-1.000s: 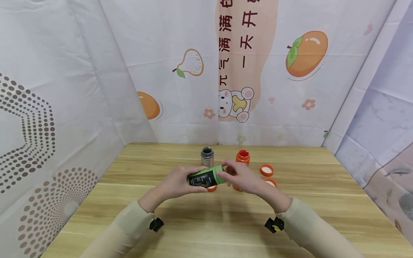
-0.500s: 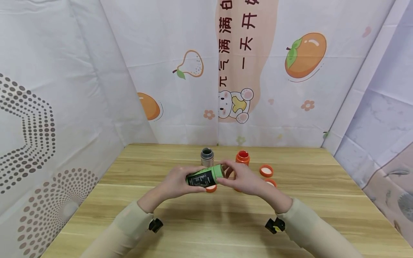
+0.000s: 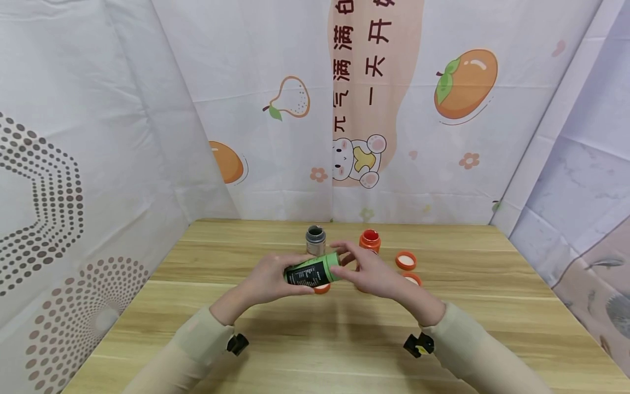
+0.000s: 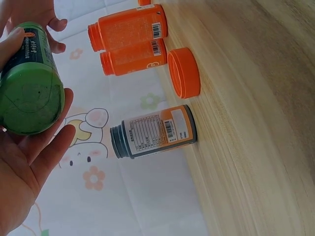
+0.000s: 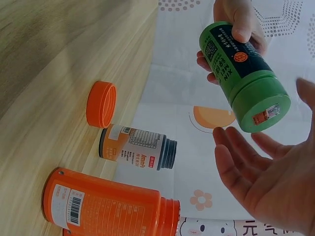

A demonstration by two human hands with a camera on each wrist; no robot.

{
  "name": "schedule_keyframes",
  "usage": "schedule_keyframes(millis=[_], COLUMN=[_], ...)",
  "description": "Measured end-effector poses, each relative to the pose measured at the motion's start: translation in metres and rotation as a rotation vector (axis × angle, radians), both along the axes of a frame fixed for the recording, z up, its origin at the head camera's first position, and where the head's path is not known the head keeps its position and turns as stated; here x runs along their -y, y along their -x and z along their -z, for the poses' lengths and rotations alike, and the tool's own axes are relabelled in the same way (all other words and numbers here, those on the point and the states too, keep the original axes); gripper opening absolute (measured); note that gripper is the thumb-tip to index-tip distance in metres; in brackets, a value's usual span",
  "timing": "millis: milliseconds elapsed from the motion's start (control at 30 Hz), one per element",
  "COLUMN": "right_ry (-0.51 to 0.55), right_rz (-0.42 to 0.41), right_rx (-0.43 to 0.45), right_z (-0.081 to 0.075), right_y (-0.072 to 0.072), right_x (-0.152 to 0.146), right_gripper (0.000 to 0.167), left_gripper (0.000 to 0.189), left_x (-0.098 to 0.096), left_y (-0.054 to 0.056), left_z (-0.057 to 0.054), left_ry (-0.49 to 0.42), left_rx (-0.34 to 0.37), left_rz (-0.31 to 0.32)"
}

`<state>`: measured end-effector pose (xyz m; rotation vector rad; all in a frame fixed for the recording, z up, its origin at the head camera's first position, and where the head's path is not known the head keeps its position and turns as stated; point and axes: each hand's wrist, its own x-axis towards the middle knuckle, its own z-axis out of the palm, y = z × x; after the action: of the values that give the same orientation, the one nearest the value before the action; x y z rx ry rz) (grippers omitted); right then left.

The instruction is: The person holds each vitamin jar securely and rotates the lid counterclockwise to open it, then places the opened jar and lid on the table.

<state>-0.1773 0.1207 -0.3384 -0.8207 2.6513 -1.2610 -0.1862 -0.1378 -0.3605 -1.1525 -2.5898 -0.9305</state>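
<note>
My left hand (image 3: pixel 269 278) grips a green bottle (image 3: pixel 310 272) with a dark label, held tilted on its side above the table. Its round base faces the left wrist camera. At the other end is a green screw cap (image 5: pixel 263 105) with a small sticker. Beside that cap my right hand (image 3: pixel 371 269) has its fingers spread and relaxed; the right wrist view shows a gap between fingertips and cap. Behind the green bottle stands an uncapped grey bottle (image 3: pixel 315 241) with a white and orange label.
Two uncapped orange bottles, a nearer one (image 4: pixel 130 27) and another (image 4: pixel 135 58), stand side by side, partly behind my right hand. One orange lid (image 3: pixel 406 260) and a second orange lid (image 3: pixel 412 279) lie at right; a third lid (image 4: pixel 184 73) lies below the green bottle.
My right hand's fingers have loosened and lifted off the green cap. The left hand keeps the green bottle in nearly the same place.
</note>
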Motion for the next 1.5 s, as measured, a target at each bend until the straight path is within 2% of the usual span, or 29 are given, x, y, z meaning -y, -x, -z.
schedule_keyframes(millis=[133, 433, 567, 800, 1267, 1500], right_ry=[-0.004, -0.002, -0.009, -0.035, 0.039, 0.060], right_rz=[0.030, 0.014, 0.024, 0.033, -0.087, -0.106], right_rx=[0.030, 0.099, 0.064, -0.033, -0.094, -0.099], right_z=[0.0015, 0.0062, 0.0059, 0.0036, 0.0031, 0.0040], right_y=[0.0012, 0.0027, 0.0027, 0.0015, -0.0010, -0.0015], right_x=[0.0011, 0.0033, 0.0036, 0.0009, -0.0041, -0.0056], right_gripper=[0.048, 0.048, 0.046, 0.045, 0.055, 0.058], left_gripper=[0.062, 0.062, 0.062, 0.063, 0.064, 0.063], left_x=[-0.0001, 0.0004, 0.0005, 0.0004, 0.0022, 0.0014], left_y=[-0.0010, -0.0016, -0.0016, -0.0009, 0.0005, 0.0006], left_z=[-0.0005, -0.0011, -0.0011, -0.0024, -0.0019, -0.0018], left_ry=[0.008, 0.019, 0.020, 0.010, 0.019, 0.008], left_rx=[-0.005, -0.011, -0.014, 0.022, -0.014, -0.013], left_rz=[-0.003, -0.016, -0.016, -0.012, -0.010, -0.002])
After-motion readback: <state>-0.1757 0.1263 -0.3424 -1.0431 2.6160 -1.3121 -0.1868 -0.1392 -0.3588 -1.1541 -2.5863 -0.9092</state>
